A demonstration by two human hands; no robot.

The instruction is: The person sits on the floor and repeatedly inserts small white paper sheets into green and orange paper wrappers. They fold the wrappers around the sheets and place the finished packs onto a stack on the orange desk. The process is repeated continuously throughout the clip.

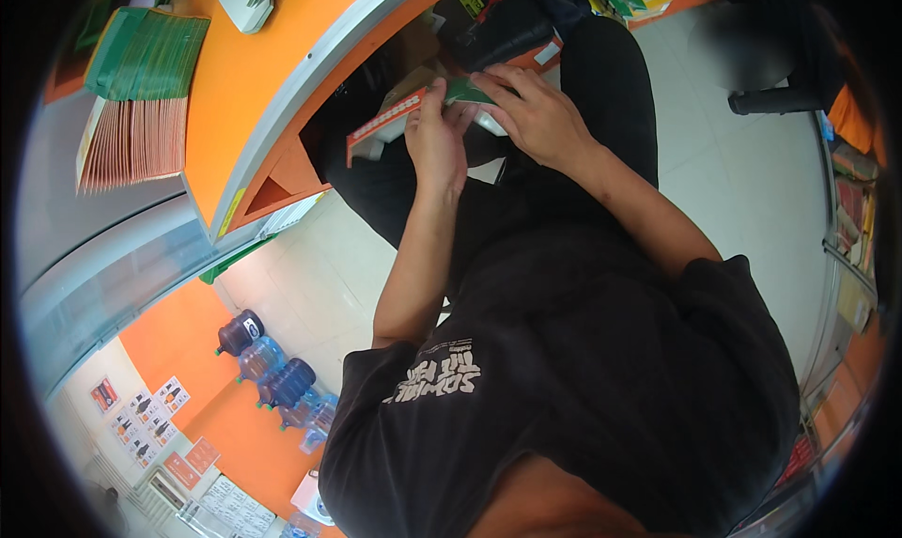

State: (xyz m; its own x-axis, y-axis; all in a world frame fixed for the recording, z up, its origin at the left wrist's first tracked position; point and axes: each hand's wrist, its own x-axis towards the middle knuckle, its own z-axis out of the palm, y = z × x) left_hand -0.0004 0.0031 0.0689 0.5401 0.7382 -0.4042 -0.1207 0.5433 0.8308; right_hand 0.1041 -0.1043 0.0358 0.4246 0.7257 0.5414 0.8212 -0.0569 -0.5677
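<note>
Above my lap, I have both hands on a folded cardboard piece (387,121) with an orange-red strip on one side and green on the other. My left hand (435,151) grips it near the middle, thumb on top along the orange-red edge. At the green end, my right hand (545,120) presses with its fingers bent over the card. A pale inner side shows below the strip. The fingers underneath are partly hidden. To the left, a fanned stack of similar green and orange-red cards (146,59) lies at the desk's edge.
The curved orange desk (282,31) has a grey rim close to my left hand. A white and green folded piece (246,2) rests on it. A black bag (498,35) sits beyond my hands. Several water jugs (282,378) stand by the orange wall at lower left.
</note>
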